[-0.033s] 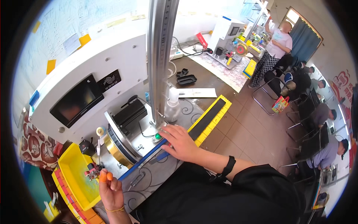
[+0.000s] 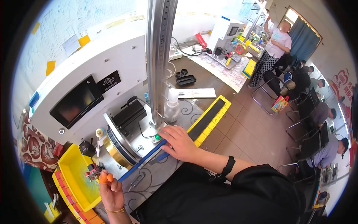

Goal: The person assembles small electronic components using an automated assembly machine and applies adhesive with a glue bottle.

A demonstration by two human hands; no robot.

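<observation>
My left hand, orange finger cots on two of its fingertips, is closed in a pinch beside a small red and metal clamp. Whatever lies between those fingertips is too small to make out. Just beyond is a gold-rimmed wheel mounted on the machine. My right hand rests palm down at the foot of the metal column, fingers stretched out and apart. Its fingertips lie next to a green button, and I cannot tell whether they press it. Nothing shows in its grip.
A yellow tray stands at left under the clamp. Behind the wheel are a black motor and a white panel with a dark screen. A clear bottle stands by the column. A yellow-edged strip juts rightward. Other people sit at far right.
Both hands stay in place. The round button on the white panel now shows a bright centre.
</observation>
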